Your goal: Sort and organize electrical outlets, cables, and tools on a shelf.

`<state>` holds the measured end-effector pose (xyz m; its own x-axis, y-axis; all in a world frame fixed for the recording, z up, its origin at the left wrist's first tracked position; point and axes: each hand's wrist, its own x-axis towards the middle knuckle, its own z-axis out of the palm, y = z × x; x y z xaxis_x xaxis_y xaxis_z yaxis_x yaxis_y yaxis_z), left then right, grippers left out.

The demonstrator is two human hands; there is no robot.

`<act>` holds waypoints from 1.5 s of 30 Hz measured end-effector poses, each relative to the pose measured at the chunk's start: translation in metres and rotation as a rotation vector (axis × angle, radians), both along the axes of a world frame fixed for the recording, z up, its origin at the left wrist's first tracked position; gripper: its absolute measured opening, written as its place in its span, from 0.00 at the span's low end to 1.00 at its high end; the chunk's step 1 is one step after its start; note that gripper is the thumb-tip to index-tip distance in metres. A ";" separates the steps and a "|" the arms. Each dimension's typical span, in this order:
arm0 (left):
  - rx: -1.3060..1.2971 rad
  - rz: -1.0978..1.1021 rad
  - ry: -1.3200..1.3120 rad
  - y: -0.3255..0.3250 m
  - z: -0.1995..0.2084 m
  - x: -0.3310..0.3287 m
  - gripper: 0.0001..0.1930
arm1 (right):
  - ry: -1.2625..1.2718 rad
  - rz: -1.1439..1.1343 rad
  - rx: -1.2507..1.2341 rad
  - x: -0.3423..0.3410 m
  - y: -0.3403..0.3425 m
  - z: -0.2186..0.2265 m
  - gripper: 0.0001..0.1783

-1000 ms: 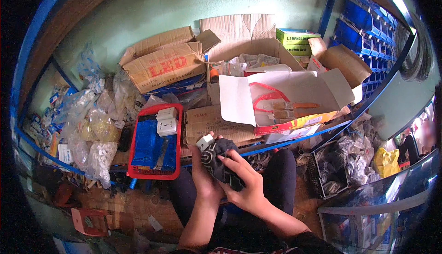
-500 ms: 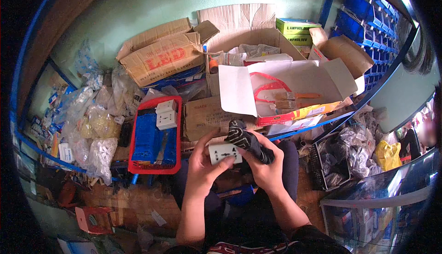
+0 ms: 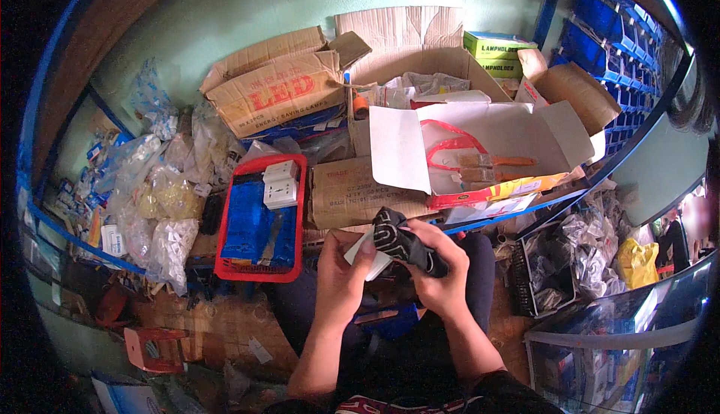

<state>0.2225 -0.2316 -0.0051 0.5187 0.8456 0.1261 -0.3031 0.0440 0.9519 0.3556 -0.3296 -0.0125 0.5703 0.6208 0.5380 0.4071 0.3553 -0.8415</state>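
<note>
Head view: two hands, both grasping. Left fingers pinch one white socket unit (image 3: 380, 263), thumb on top; right fingers are bunched around one black cloth with white pattern (image 3: 401, 240), pressed against the socket. Left hand (image 3: 345, 265) and right hand (image 3: 439, 265) meet over the lap.

Left of the fingers, one red tray (image 3: 223, 253) on the worktop (image 3: 204, 247): at least two white sockets (image 3: 281, 183) stacked at its far end, blue sheet material (image 3: 247, 223) below them, one narrow greyish item on top, kind unclear.

Just beyond the fingers, one closed brown carton (image 3: 360, 195). Ahead and right of them, one open white-lined box (image 3: 547, 136) holding a red strap (image 3: 457, 144) and a paintbrush (image 3: 514, 161), maybe two overlapped, can't tell. Farther ahead, one open carton with red print (image 3: 277, 99), one tall open carton (image 3: 405, 61) with plastic-wrapped items, two green boxes (image 3: 501, 54) stacked.

Right of the fingers, one black crate (image 3: 523, 283) with clear plastic bags, count unclear; one yellow bag (image 3: 637, 262) beside.
</note>
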 end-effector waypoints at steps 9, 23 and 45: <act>-0.036 -0.467 -0.066 0.037 0.036 -0.009 0.32 | -0.081 0.050 0.038 0.010 0.017 0.025 0.24; 0.140 -0.407 -0.338 0.064 0.065 0.002 0.41 | -0.399 0.197 0.012 0.040 0.050 0.086 0.38; 0.813 -0.242 -0.007 0.047 0.049 0.017 0.37 | 0.130 0.296 0.097 0.043 0.034 0.051 0.44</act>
<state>0.2400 -0.1845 0.0439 0.6708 0.3562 0.6505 -0.3797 -0.5885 0.7138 0.3988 -0.2956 0.0380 0.4406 0.7193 0.5370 0.1659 0.5227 -0.8362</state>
